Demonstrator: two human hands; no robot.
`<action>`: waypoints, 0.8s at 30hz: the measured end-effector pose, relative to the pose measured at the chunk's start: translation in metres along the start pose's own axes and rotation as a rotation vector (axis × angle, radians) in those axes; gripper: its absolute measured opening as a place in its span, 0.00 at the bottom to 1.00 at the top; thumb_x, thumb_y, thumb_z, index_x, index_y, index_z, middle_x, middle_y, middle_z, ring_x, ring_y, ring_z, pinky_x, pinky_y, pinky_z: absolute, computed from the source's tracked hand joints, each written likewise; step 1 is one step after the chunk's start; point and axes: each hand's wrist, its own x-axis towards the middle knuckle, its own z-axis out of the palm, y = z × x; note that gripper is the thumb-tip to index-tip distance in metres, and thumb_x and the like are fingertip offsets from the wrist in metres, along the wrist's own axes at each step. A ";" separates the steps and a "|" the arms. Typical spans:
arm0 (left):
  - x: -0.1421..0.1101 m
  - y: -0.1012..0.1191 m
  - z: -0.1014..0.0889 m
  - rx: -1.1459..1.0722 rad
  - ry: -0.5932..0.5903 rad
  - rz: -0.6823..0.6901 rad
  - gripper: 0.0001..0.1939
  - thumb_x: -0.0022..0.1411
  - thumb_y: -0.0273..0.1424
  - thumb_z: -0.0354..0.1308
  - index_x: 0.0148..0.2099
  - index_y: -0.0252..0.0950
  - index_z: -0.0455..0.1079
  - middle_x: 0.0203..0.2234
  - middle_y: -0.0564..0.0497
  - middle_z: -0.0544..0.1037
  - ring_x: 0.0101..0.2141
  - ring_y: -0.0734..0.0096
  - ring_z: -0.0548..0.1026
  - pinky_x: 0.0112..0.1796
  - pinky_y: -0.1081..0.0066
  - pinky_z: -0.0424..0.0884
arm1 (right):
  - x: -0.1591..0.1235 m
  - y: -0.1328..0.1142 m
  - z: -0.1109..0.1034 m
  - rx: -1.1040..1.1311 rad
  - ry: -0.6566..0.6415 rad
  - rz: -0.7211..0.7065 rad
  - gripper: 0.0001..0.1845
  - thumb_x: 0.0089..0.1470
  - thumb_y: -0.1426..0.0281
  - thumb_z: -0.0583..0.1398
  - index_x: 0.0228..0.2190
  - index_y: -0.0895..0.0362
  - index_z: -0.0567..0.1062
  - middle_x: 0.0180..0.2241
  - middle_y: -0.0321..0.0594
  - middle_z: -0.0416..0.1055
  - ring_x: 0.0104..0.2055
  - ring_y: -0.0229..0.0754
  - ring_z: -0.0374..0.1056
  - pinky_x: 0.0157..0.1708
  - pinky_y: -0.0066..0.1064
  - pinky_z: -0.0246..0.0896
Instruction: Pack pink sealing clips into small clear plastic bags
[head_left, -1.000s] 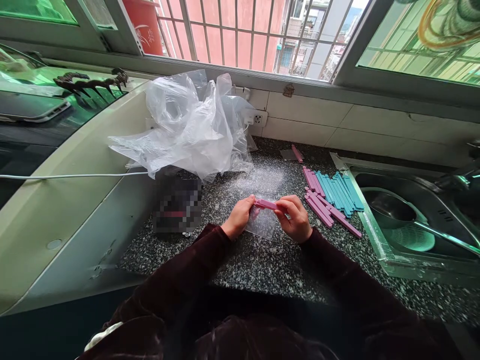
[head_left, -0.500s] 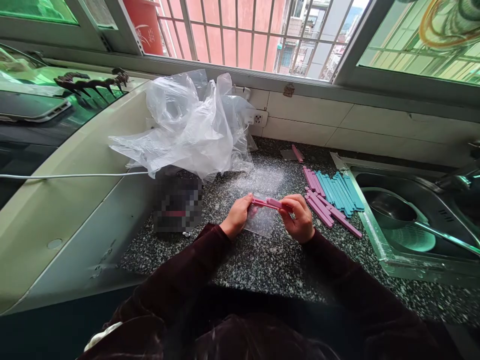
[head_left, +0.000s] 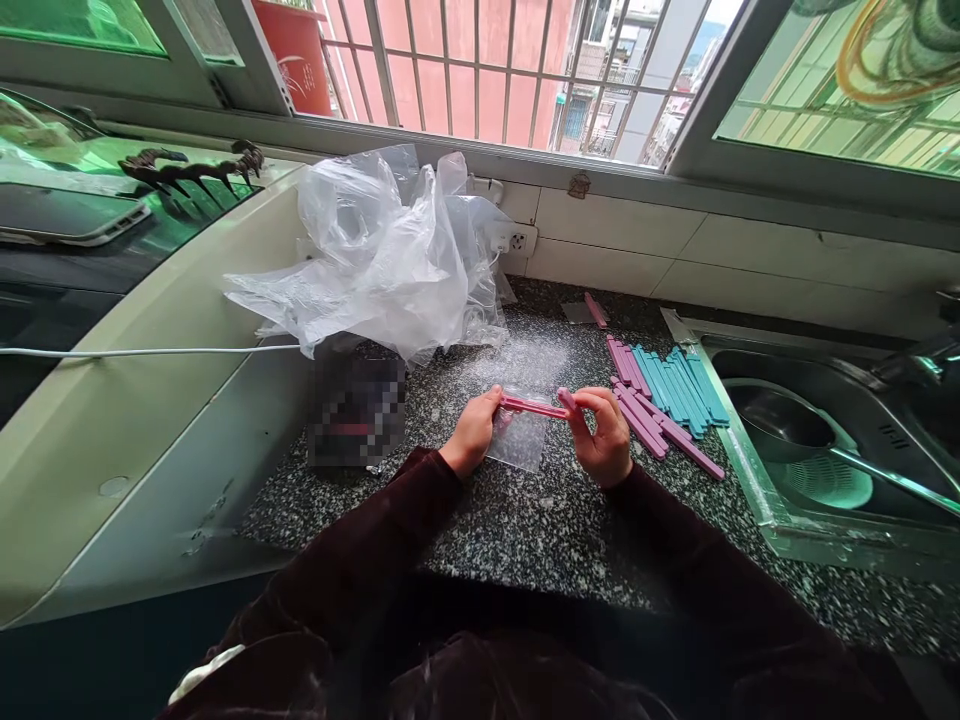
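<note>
Over the speckled counter (head_left: 540, 520), my left hand (head_left: 472, 435) pinches one end of a pink clip stick (head_left: 534, 407) together with the top of a small clear plastic bag (head_left: 517, 440). My right hand (head_left: 604, 435) grips the stick's other end, fingers curled. The bag hangs below the stick between my hands. Just right of my right hand lies a pile of pink sticks (head_left: 649, 420) and blue sticks (head_left: 679, 385).
A big crumpled clear plastic sheet (head_left: 390, 250) lies at the back left, with a blurred dark item (head_left: 356, 410) in front of it. A steel sink (head_left: 825, 440) holding a green strainer is at the right. One pink stick (head_left: 595, 309) lies near the wall. A cable (head_left: 150, 351) runs along the left.
My right hand has slid rightward along the pink stick, so more of the stick shows between my hands. The left hand has stayed in place.
</note>
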 end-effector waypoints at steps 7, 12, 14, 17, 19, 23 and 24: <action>0.002 -0.001 -0.001 -0.004 0.023 0.035 0.17 0.59 0.36 0.51 0.20 0.34 0.62 0.15 0.55 0.64 0.18 0.78 0.58 0.22 0.75 0.56 | 0.000 0.002 0.000 0.009 0.024 0.018 0.08 0.53 0.77 0.55 0.38 0.57 0.67 0.34 0.42 0.68 0.36 0.41 0.66 0.35 0.37 0.66; 0.005 0.000 -0.001 -0.035 0.094 0.061 0.17 0.59 0.33 0.52 0.19 0.34 0.60 0.15 0.57 0.61 0.19 0.79 0.57 0.24 0.75 0.56 | 0.003 0.000 0.000 0.039 0.056 0.036 0.07 0.54 0.76 0.55 0.37 0.56 0.66 0.33 0.41 0.68 0.36 0.41 0.66 0.35 0.37 0.66; 0.006 0.000 -0.002 -0.039 0.114 0.091 0.17 0.58 0.33 0.53 0.19 0.34 0.59 0.16 0.57 0.61 0.19 0.79 0.57 0.25 0.75 0.57 | 0.002 0.001 0.000 0.041 0.059 0.053 0.07 0.54 0.76 0.54 0.37 0.56 0.66 0.33 0.41 0.67 0.37 0.41 0.66 0.36 0.38 0.66; 0.007 -0.002 -0.003 -0.042 0.129 0.109 0.17 0.58 0.33 0.54 0.19 0.35 0.59 0.17 0.57 0.61 0.20 0.78 0.57 0.26 0.75 0.58 | 0.000 0.004 0.001 0.062 0.061 0.066 0.07 0.54 0.76 0.54 0.37 0.56 0.65 0.34 0.42 0.67 0.38 0.41 0.66 0.36 0.39 0.67; 0.008 -0.002 -0.003 -0.052 0.135 0.110 0.17 0.58 0.33 0.53 0.19 0.35 0.59 0.16 0.57 0.60 0.19 0.78 0.56 0.25 0.75 0.58 | -0.002 0.005 0.001 0.093 0.066 0.075 0.08 0.54 0.76 0.54 0.38 0.56 0.65 0.34 0.41 0.66 0.38 0.41 0.65 0.37 0.39 0.66; 0.008 -0.002 -0.005 -0.055 0.151 0.123 0.17 0.59 0.32 0.51 0.19 0.35 0.61 0.16 0.57 0.60 0.19 0.78 0.56 0.25 0.74 0.57 | -0.004 0.007 0.001 0.164 0.073 0.125 0.07 0.54 0.76 0.54 0.37 0.55 0.65 0.34 0.41 0.66 0.39 0.41 0.65 0.38 0.39 0.67; 0.008 -0.002 -0.005 -0.047 0.159 0.128 0.17 0.59 0.33 0.51 0.19 0.35 0.61 0.16 0.57 0.60 0.20 0.78 0.56 0.25 0.74 0.57 | -0.005 0.007 0.001 0.175 0.072 0.138 0.06 0.55 0.75 0.54 0.36 0.55 0.65 0.35 0.41 0.66 0.39 0.41 0.65 0.38 0.39 0.67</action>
